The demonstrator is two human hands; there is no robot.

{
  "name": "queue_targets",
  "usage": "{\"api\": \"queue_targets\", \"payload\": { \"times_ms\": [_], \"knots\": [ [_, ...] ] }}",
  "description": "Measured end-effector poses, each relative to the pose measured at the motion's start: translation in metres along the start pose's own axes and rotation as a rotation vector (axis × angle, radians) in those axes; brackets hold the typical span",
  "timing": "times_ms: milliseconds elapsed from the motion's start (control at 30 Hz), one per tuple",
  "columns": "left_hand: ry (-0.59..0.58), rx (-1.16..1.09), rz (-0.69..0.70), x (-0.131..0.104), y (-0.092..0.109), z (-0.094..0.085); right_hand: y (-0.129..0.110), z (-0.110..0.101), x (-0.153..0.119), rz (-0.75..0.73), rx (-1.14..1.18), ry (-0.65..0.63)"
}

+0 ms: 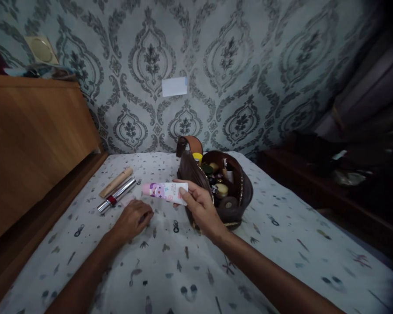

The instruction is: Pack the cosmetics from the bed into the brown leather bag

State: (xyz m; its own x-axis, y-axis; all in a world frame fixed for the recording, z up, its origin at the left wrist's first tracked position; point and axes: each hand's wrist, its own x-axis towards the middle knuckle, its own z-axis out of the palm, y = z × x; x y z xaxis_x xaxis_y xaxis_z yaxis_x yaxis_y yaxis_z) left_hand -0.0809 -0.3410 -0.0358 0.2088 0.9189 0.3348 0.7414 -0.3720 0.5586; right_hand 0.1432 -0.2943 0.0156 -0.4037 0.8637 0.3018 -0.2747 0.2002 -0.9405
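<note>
A white tube with a pink cap and a purple cartoon print (160, 190) is held in my right hand (199, 205), thumb on top near its flat end. The hand is at the left side of an open dark brown bag (247, 189) that holds several small cosmetics. My left hand (133, 218) rests low over the patterned sheet, fingers curled; what they hold, if anything, is hidden. Just beyond it lie a silver tube with a red band (121, 192) and a beige tube (117, 182), side by side. A pale pink item (127, 199) shows partly behind the left hand.
The patterned sheet (170, 270) spreads beneath everything. A wooden cabinet (36, 144) stands at the left, with cloth on top. Behind is a patterned wall with a white card (174, 87). A brown strap (194, 144) rises behind the bag. Dark shelving with items is at the right.
</note>
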Motion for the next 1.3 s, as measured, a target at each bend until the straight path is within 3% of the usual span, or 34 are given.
{"api": "queue_targets", "payload": {
  "times_ms": [167,467,567,700,833,967,1067,1133,1300],
  "knots": [
    [-0.089,0.103,0.037,-0.003,-0.005,0.004,-0.007,-0.004,-0.005,-0.017,-0.013,0.002],
    [-0.139,0.188,0.058,-0.007,-0.008,0.004,-0.030,-0.019,-0.022,-0.076,-0.077,-0.061],
    [-0.120,0.231,0.106,-0.002,0.000,0.007,-0.046,-0.033,-0.027,-0.078,-0.101,-0.061],
    [-0.051,0.268,0.269,0.005,0.025,0.014,-0.067,-0.059,-0.024,-0.121,-0.116,-0.020],
    [-0.063,0.209,0.468,0.011,0.058,0.035,-0.081,-0.090,-0.012,-0.154,-0.136,0.050],
    [-0.073,0.264,0.647,0.014,0.073,0.075,-0.089,-0.118,0.004,-0.176,-0.169,0.110],
    [-0.029,0.320,0.745,0.015,0.066,0.103,-0.089,-0.137,0.018,-0.201,-0.220,0.181],
    [0.000,0.312,0.739,0.014,0.056,0.115,-0.087,-0.148,0.027,-0.224,-0.275,0.228],
    [0.006,0.255,0.668,0.010,0.035,0.126,-0.083,-0.170,0.047,-0.325,-0.496,0.289]
  ]
}}
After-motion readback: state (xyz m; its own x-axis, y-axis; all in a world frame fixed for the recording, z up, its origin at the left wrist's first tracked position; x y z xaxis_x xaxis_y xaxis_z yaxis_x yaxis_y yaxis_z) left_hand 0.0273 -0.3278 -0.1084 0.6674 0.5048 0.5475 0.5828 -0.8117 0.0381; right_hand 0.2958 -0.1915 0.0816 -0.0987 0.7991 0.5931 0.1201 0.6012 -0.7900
